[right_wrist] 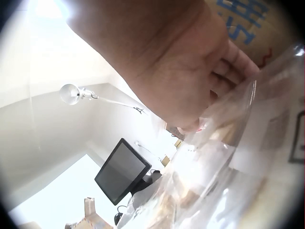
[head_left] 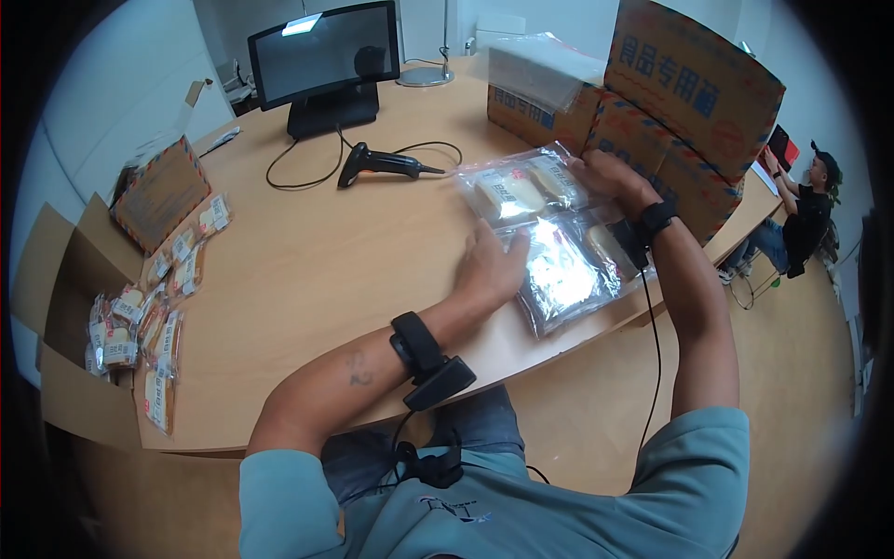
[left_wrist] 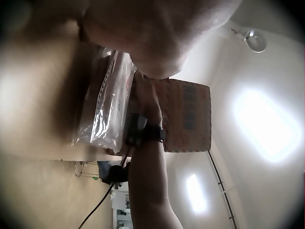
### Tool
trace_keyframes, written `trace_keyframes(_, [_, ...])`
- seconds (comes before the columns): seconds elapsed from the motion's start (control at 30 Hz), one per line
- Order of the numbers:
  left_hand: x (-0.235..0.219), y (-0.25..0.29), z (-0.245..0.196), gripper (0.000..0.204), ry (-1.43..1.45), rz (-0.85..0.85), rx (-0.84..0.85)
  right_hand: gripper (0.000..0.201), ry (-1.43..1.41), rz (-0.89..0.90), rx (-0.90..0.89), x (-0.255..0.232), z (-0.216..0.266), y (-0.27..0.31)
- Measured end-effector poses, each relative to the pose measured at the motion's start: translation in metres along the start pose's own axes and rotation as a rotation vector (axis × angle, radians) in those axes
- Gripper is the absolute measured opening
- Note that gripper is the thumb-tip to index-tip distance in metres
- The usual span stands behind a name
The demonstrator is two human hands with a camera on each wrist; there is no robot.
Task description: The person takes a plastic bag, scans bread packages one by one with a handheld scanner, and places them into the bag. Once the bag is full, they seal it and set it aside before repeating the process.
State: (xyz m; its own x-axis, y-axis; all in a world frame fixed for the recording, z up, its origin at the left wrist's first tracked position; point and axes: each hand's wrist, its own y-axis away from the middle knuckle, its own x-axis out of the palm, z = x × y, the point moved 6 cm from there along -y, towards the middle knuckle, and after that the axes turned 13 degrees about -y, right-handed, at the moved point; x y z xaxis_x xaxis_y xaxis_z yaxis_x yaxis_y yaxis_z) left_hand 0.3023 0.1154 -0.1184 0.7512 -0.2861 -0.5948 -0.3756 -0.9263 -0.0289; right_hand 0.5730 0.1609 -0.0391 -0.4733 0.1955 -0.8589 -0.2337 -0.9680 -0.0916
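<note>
A clear plastic bag (head_left: pixel 566 270) of individually wrapped bread rolls lies over the table's right front part, shiny with glare. My left hand (head_left: pixel 491 268) grips its near-left edge, with the thumb on top. At the bag's far-right edge, my right hand (head_left: pixel 610 177) holds the plastic; in the right wrist view its curled fingers (right_wrist: pixel 233 67) meet the film. The left wrist view shows the bag (left_wrist: pixel 107 105) from the side, below the left palm (left_wrist: pixel 152 38), whose fingertips are hidden there.
Printed cardboard boxes (head_left: pixel 684 84) stand right behind the bag, with clear plastic sheets (head_left: pixel 549 61) on one. A barcode scanner (head_left: pixel 382 165) and its cable lie before a monitor (head_left: pixel 326 56). At left, wrapped breads (head_left: pixel 168 340) lie near an open carton (head_left: pixel 56 279). Another person (head_left: pixel 810 210) sits at right.
</note>
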Motion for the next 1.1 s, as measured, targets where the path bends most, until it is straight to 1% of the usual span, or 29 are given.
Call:
trace_keyframes(0.03, [0.002,0.002,-0.006,0.08,-0.012,-0.012,0.031,0.05,0.003,0.002,-0.003,-0.001,0.0,0.001])
trace_keyframes(0.07, [0.005,0.004,-0.013,0.082,-0.024,-0.023,0.063,0.05,0.047,0.072,-0.016,0.002,0.001,0.002])
trace_keyframes(0.1, [0.005,0.007,-0.016,0.071,-0.027,-0.075,0.027,0.05,0.09,0.139,-0.026,0.005,0.001,0.004])
trace_keyframes(0.13, [0.004,0.006,-0.015,0.071,-0.027,-0.077,0.031,0.05,0.091,0.135,-0.028,0.003,0.009,0.006])
trace_keyframes(0.2, [0.005,0.001,-0.008,0.069,-0.017,-0.013,0.039,0.043,0.228,-0.13,0.045,-0.018,0.033,0.012])
trace_keyframes(0.23, [0.001,-0.001,-0.001,0.069,-0.023,-0.012,0.04,0.043,0.222,-0.132,0.046,-0.021,0.043,0.012])
trace_keyframes(0.3, [-0.014,-0.008,0.016,0.061,0.098,-0.007,0.053,0.034,0.323,-0.242,-0.144,-0.032,0.071,0.002])
trace_keyframes(0.33, [-0.02,-0.018,0.038,0.057,0.127,-0.004,0.027,0.034,0.319,-0.246,-0.146,-0.03,0.072,-0.01])
trace_keyframes(0.37, [-0.036,-0.023,0.051,0.054,0.156,-0.003,0.001,0.032,0.411,-0.315,-0.298,-0.026,0.081,-0.024])
trace_keyframes(0.4, [-0.055,-0.024,0.062,0.052,0.219,-0.049,0.01,0.032,0.501,-0.387,-0.451,-0.018,0.09,-0.034])
trace_keyframes(0.43, [-0.081,-0.019,0.066,0.051,0.283,-0.098,0.019,0.032,0.494,-0.397,-0.461,-0.013,0.09,-0.044])
trace_keyframes(0.5, [-0.133,-0.032,0.107,0.05,0.218,-0.263,0.088,0.021,0.723,-0.535,-0.658,-0.003,0.102,-0.056])
trace_keyframes(0.53, [-0.163,-0.025,0.117,0.044,0.282,-0.324,0.006,0.021,0.711,-0.555,-0.667,0.001,0.102,-0.065])
trace_keyframes(0.57, [-0.191,-0.016,0.127,0.039,0.35,-0.385,-0.074,0.021,0.777,-0.607,-0.701,0.003,0.101,-0.069])
trace_keyframes(0.63, [-0.239,-0.013,0.176,0.028,0.465,-0.501,-0.17,0.02,0.872,-0.724,-0.796,0.007,0.089,-0.087])
trace_keyframes(0.67, [-0.263,-0.011,0.201,0.024,0.419,-0.57,-0.169,0.02,0.869,-0.732,-0.801,0.005,0.09,-0.09])
trace_keyframes(0.7, [-0.283,-0.007,0.221,0.022,0.375,-0.636,-0.171,0.019,0.85,-0.643,-0.676,0.004,0.085,-0.099])
trace_keyframes(0.73, [-0.295,-0.004,0.233,0.022,0.378,-0.636,-0.174,0.018,0.83,-0.547,-0.55,0.006,0.08,-0.105])
trace_keyframes(0.77, [-0.303,0.001,0.243,0.022,0.417,-0.686,-0.175,0.018,0.774,-0.475,-0.447,0.003,0.081,-0.105])
trace_keyframes(0.8, [-0.306,0.005,0.254,0.022,0.456,-0.733,-0.18,0.018,0.782,-0.462,-0.447,0.001,0.085,-0.101])
trace_keyframes(0.87, [-0.306,0.009,0.247,0.021,0.516,-0.724,-0.182,0.016,0.722,-0.476,-0.449,-0.003,0.088,-0.1])
trace_keyframes(0.9, [-0.303,0.008,0.241,0.02,0.516,-0.686,-0.164,0.015,0.716,-0.537,-0.529,-0.008,0.093,-0.098])
trace_keyframes(0.93, [-0.3,0.008,0.235,0.02,0.519,-0.649,-0.143,0.015,0.73,-0.523,-0.534,-0.011,0.101,-0.098])
trace_keyframes(1.0, [-0.297,0.009,0.23,0.019,0.498,-0.633,-0.153,0.015,0.607,-0.62,-0.372,-0.032,0.108,-0.1])
trace_keyframes(1.03, [-0.296,0.008,0.228,0.018,0.463,-0.62,-0.15,0.015,0.616,-0.617,-0.374,-0.036,0.114,-0.104])
trace_keyframes(1.1, [-0.296,0.008,0.231,0.018,0.487,-0.626,-0.151,0.019,0.462,-0.738,-0.266,-0.053,0.118,-0.107])
